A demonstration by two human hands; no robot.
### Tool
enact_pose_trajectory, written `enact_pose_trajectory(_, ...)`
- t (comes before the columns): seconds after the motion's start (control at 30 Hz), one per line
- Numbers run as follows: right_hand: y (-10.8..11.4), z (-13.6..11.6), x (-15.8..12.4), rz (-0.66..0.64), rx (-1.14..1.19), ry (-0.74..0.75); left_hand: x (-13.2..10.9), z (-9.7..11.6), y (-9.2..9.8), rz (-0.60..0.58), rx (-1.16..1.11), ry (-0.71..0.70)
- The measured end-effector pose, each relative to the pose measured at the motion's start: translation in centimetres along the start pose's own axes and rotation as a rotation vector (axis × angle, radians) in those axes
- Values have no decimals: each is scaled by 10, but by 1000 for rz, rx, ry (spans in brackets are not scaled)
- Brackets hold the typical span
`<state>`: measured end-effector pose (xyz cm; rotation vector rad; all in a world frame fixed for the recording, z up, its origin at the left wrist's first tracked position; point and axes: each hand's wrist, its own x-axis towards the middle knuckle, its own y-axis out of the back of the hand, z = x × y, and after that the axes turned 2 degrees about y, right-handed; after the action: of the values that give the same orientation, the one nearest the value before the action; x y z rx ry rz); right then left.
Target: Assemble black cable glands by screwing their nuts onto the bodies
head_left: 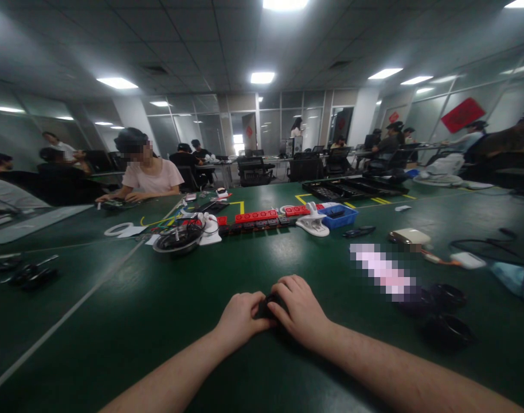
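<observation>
At the near part of the desk (180,324), the left hand (241,312) pinches one end of a black object (268,306) and the right hand (301,310) curls over the other – it is probably light and stiff, maybe slippery, so its sides seem the best hold.

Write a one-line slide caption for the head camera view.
Left hand and right hand hold a dark object at a green table, a blue bin beyond.

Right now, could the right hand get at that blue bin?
Probably, with a stretch: green tabletop lies between the right hand and the blue bin, though it and the left hand hold a small black object.
</observation>
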<state>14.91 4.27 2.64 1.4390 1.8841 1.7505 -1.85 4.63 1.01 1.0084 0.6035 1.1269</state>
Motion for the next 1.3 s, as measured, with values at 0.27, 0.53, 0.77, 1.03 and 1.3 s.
enact_pose_trajectory(0.27, -2, 1, -1, -36, 119, 67, -1, 2, 2, -10, 7, 5)
enact_pose_trajectory(0.53, -3, 1, -2, -46, 130, 48, -1, 2, 2, -6, 13, 2)
enact_pose_trajectory(0.77, 0, 0, -2, -68, 122, 54, -1, 3, 2, -18, 31, 12)
enact_pose_trajectory(1.03, 2, -2, -1, -63, 132, 58, -2, 6, 4, -20, 58, -7)
enact_pose_trajectory(1.3, 4, -2, -1, -97, 133, 52, -1, 3, -1, -9, 73, -26)
